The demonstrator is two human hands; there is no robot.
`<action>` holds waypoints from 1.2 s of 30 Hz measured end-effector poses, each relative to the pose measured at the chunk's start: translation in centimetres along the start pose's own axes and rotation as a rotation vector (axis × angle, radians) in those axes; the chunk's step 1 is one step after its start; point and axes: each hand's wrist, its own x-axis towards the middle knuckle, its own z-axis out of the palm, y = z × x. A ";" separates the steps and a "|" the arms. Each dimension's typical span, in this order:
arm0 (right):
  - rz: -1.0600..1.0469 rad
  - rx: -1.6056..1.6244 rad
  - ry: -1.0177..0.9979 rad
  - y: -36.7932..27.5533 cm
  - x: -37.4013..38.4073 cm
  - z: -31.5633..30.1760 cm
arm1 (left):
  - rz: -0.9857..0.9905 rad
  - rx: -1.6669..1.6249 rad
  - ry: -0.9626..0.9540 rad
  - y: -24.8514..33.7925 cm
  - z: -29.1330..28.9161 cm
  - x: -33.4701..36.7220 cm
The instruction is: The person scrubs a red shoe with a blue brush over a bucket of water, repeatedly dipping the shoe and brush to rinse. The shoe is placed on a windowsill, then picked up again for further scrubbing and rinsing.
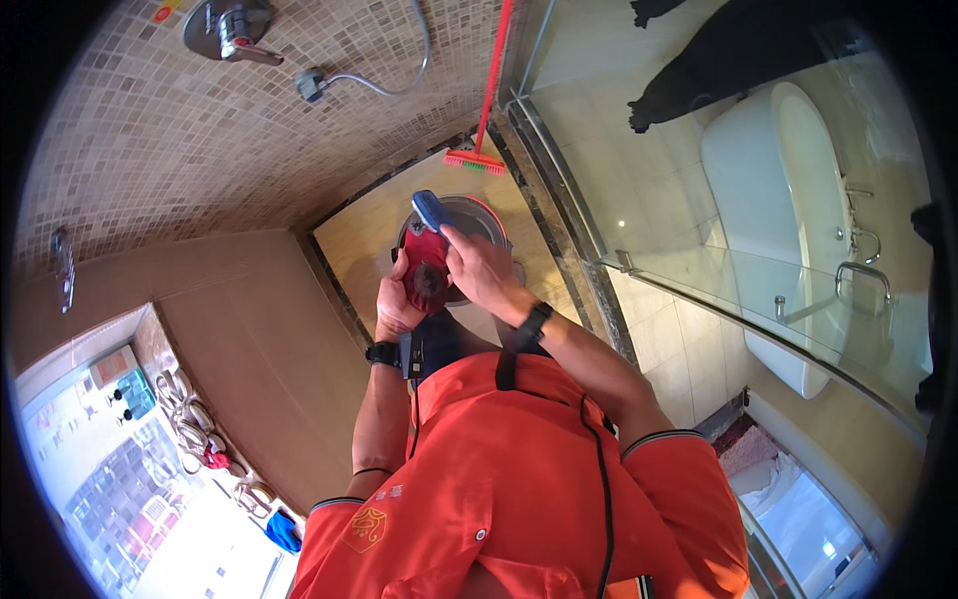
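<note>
left grip (399, 296): fingers closed round the near left side of a dark red, soft-looking, shoe-shaped item (423, 256). item has a dark rounded patch at its near end; exact kind not clear.

right grip (483, 272): clasping the near end of a small oblong blue brush (431, 211), which points away, forward of both grips. brush lies at the item's far end; contact between the two cannot be told.

below both grips: round grey bucket (471, 214) with a reddish rim, on a yellowish floor (367, 215).

beyond the right grip: red long-handled broom (476, 161), head down on the floor. further ahead, left of the grips: silver shower mixer (236, 35) on a brown mosaic-tiled wall (180, 130).

well right of the right grip, behind clear glass: white oval bathtub (743, 150).
</note>
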 end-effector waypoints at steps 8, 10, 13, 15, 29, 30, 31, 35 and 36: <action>0.052 0.112 -0.091 0.9 1.4 1.2 | 0.112 0.418 0.190 1.6 0.0 0.2; 0.006 0.015 -0.092 -0.3 0.9 0.7 | 0.124 0.448 0.201 1.7 -1.4 1.0; -0.062 -0.055 -0.123 -2.6 -0.7 -0.3 | 0.075 0.411 0.158 1.8 -2.1 2.0; -0.092 -0.083 -0.257 -3.4 -1.9 -1.5 | 0.066 0.355 0.123 1.9 -1.3 2.4; -0.120 -0.009 -0.290 -3.9 -1.8 -2.8 | 0.076 0.202 0.170 3.7 -0.5 3.0; -0.127 0.008 -0.285 -4.0 -2.6 -3.3 | 0.105 0.175 0.187 3.6 -0.6 3.3; -0.136 -0.001 -0.286 -4.2 -2.7 -3.2 | 0.106 0.146 0.170 3.4 -0.7 3.4; -0.149 -0.048 -0.220 -4.1 -1.5 -1.2 | 0.090 0.077 0.135 2.0 -0.8 3.5; -0.159 -0.064 -0.192 -4.2 -0.6 -0.7 | 0.106 0.078 0.140 2.0 -1.1 3.6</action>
